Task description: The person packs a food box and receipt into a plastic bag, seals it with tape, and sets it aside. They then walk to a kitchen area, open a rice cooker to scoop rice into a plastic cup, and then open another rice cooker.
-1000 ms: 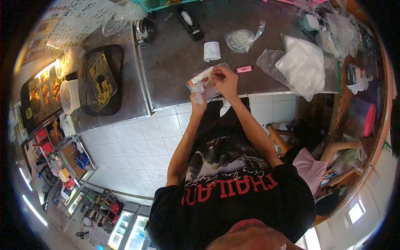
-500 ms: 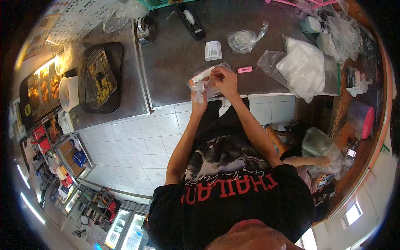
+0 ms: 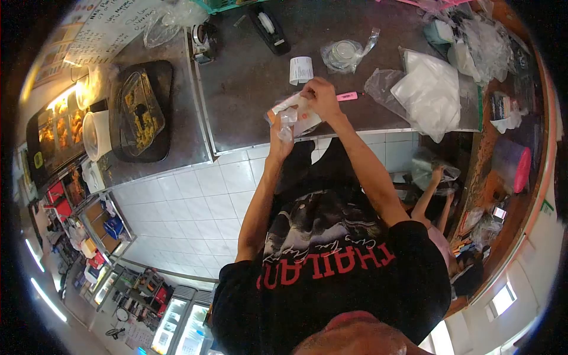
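Observation:
Over the front edge of the dark counter, my left hand (image 3: 282, 142) is closed around the lower left side of a clear plastic bag (image 3: 288, 116). A white sheet with orange print (image 3: 305, 113) shows in or behind the bag. My right hand (image 3: 323, 99) has its fingers curled at the sheet's upper right edge; its fingertips are partly hidden. Just right of that hand lies a pink marker (image 3: 348, 96). A curled printed slip (image 3: 301, 70) rests behind the hands.
A tape dispenser (image 3: 269, 29), a bagged round container (image 3: 343, 53) and a stack of clear bags (image 3: 427, 97) are on the counter (image 3: 242, 100). At left sits a black tray (image 3: 163, 118) with food. Another person's arms (image 3: 427, 198) handle a plastic bag (image 3: 435, 171) at right.
My right hand has moved slightly up and right, and more of the sheet's printed face shows. The other person's arms and bag have moved up and left.

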`<action>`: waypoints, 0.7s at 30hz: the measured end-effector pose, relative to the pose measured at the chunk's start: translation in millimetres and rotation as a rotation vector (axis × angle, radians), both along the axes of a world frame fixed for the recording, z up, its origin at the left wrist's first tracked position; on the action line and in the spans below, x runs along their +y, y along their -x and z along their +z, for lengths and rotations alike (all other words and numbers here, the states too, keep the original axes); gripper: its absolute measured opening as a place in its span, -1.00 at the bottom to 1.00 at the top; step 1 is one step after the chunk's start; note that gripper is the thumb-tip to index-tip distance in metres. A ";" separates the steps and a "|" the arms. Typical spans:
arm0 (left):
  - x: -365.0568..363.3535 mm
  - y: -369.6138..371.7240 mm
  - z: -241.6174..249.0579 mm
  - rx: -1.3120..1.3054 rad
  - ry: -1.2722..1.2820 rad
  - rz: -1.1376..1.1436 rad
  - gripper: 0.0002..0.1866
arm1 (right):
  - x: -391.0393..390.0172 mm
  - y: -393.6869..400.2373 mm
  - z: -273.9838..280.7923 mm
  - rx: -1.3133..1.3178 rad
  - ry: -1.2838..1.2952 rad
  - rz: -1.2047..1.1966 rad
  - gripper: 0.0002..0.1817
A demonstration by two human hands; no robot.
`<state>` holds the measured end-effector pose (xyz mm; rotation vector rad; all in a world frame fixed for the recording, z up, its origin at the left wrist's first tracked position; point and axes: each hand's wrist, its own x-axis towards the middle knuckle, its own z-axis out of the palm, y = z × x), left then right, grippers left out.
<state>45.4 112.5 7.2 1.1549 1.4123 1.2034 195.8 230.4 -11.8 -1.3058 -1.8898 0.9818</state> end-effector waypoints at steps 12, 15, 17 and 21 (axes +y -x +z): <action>-4.8 3.3 -12.6 0.162 0.048 0.000 -0.68 | -3.7 -4.1 20.9 -0.333 -0.316 0.492 -0.69; -4.1 2.9 -0.6 0.193 0.169 -0.021 -0.66 | 4.8 -9.9 6.0 -0.259 -0.147 0.464 -0.70; 1.7 8.5 -0.9 0.251 0.228 -0.048 -0.60 | 12.5 -4.7 4.0 -0.300 0.002 0.474 -0.70; -1.6 4.3 29.6 0.172 0.045 -0.140 -0.16 | 53.4 14.9 5.0 -0.091 -0.277 0.112 -0.71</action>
